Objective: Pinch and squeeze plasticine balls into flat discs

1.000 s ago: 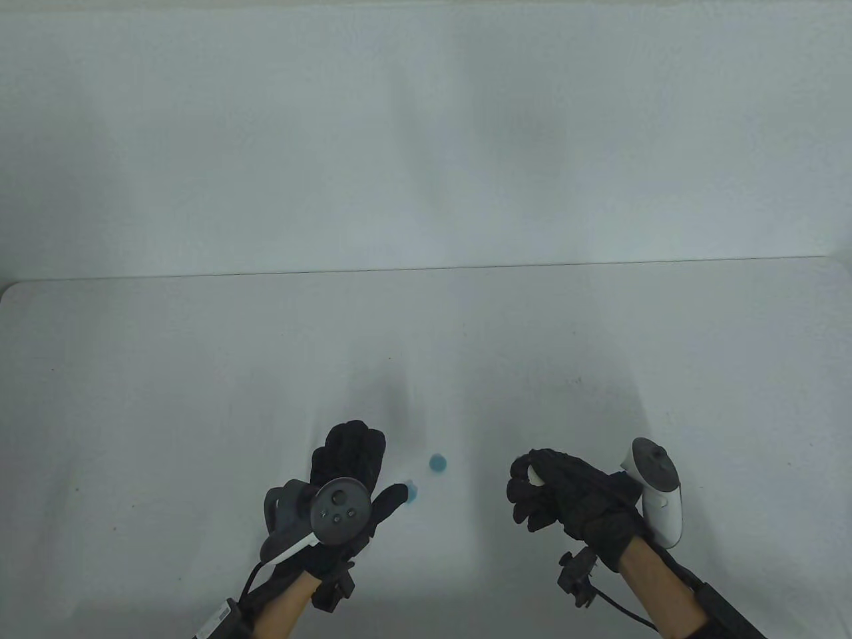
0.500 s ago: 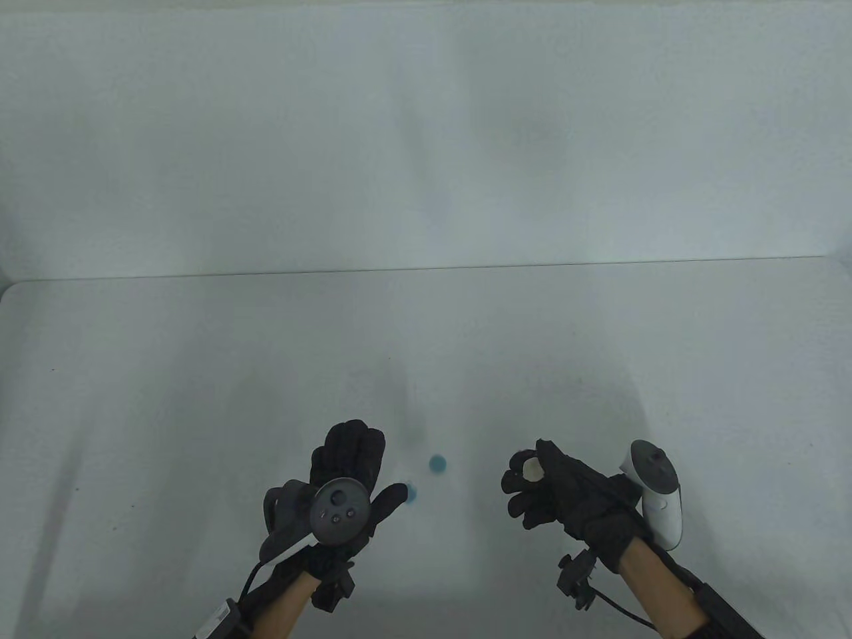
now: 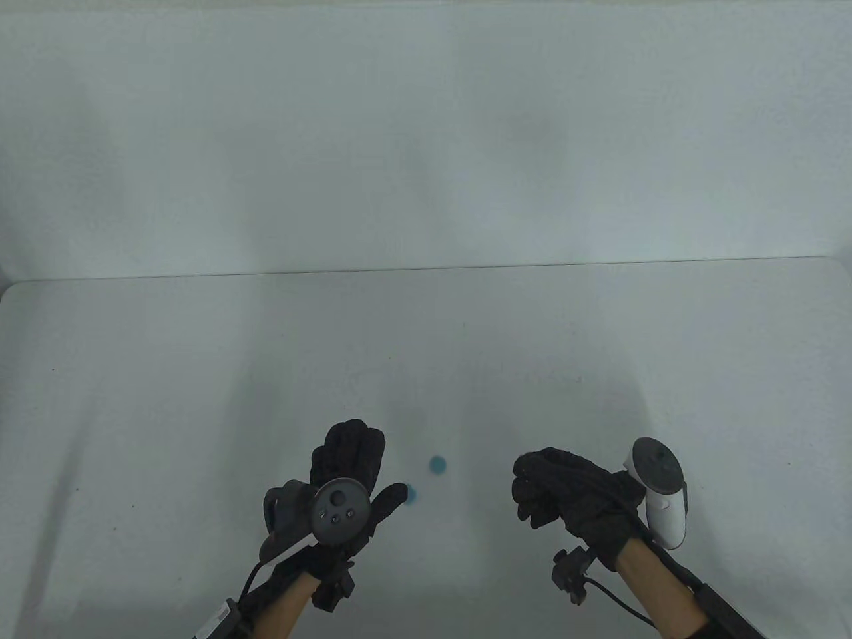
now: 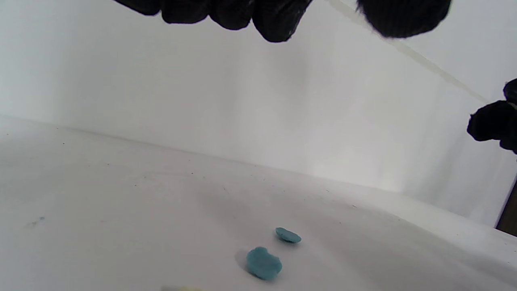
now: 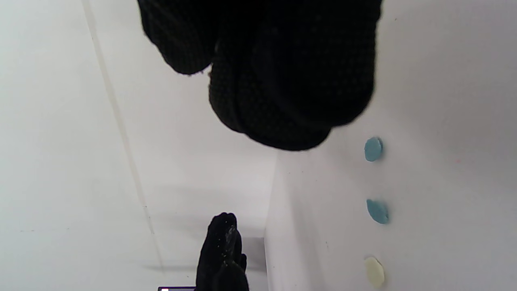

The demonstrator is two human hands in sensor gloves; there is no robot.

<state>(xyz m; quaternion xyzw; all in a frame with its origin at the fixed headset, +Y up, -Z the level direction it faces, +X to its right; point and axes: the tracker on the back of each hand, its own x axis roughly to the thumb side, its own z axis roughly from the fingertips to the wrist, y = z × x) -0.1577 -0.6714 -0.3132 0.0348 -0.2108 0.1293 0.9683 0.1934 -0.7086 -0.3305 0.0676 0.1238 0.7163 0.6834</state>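
**Discs down, right fist closed**

I see two blue discs (image 3: 436, 464) near the table's (image 3: 133, 399) front edge; only my right wrist view shows a cream disc (image 5: 374, 272). Right hand (image 3: 566, 496) curled tight, contents hidden. Left hand (image 3: 349, 466) spread flat.

Bare recording bench, lab-like rather than domestic. Plain white table (image 3: 200, 373) set against a seamless white backdrop (image 3: 426, 133). Gloved hands fitted with strapped trackers (image 3: 339, 509), wrist-mounted hardware and trailing cables (image 3: 619, 599).
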